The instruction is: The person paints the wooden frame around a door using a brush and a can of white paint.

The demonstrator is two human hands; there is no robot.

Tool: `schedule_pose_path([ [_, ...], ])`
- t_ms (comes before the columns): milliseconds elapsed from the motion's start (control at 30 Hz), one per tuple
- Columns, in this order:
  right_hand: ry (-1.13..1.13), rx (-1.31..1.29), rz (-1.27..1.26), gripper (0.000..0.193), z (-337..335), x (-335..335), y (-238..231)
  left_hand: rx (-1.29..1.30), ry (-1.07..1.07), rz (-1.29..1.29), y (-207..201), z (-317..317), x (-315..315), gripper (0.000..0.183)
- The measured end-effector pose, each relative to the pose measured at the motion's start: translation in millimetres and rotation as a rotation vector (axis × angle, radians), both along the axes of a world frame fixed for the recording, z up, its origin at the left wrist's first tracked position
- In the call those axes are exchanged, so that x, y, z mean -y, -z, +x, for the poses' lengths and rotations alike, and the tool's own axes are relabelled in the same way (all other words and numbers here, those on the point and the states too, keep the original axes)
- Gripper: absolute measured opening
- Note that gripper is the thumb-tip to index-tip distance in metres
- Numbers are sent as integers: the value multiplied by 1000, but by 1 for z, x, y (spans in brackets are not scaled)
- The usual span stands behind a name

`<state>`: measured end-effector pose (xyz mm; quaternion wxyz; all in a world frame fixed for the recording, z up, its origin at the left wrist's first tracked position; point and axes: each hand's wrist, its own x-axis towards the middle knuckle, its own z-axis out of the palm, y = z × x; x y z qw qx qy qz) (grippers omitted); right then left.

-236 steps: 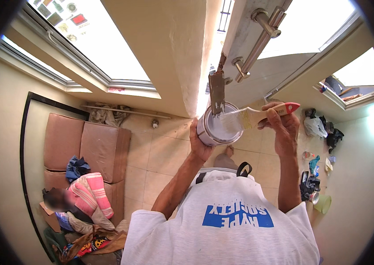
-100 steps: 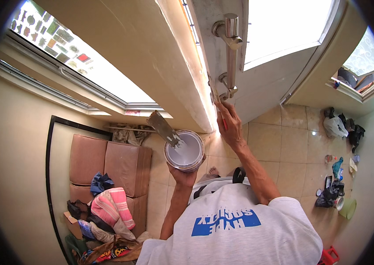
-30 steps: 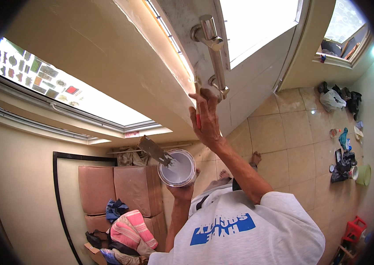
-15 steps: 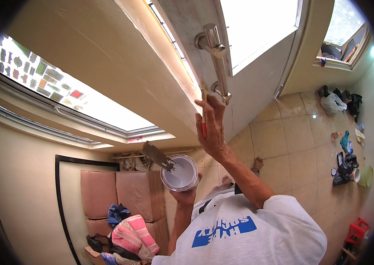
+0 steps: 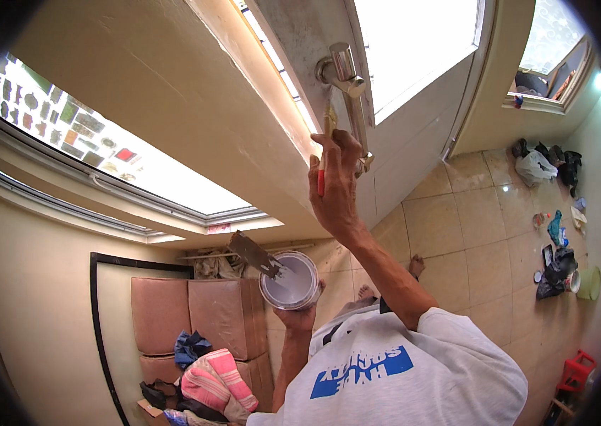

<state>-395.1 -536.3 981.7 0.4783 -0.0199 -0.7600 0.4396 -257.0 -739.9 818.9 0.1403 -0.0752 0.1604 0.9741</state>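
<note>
Just above the middle of the frame, my right hand (image 5: 336, 186) has its fingers closed around a paintbrush (image 5: 330, 122), bristles up by the pale door (image 5: 403, 174), just beside the metal handle (image 5: 356, 113). Lower, left of centre, my left hand (image 5: 296, 319) supports the paint can (image 5: 293, 308), fingers partly hidden; a brown-grey flat strip (image 5: 253, 253) leans out over its rim.

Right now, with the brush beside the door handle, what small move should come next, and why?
Perhaps a short stroke along the door, clear of the handle: the right hand holds the brush beside that handle, seemingly touching the door, while the left hand holds the can apart.
</note>
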Motion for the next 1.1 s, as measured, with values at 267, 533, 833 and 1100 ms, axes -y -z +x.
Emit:
schedule_pose_path([
  [267, -117, -5, -15, 43, 2, 1, -10, -42, 0, -88, 4, 1, 5, 67],
  [533, -143, -42, 91, 46, 27, -10, -10, -39, 10, -11, 4, 0, 5, 87],
  [833, -145, -16, 76, 45, 10, -9, -8, -23, 8, -30, 5, -1, 3, 73],
  [1100, -364, -101, -572, 32, 53, -14, 22, -20, -3, -106, -2, 0, 1, 70],
])
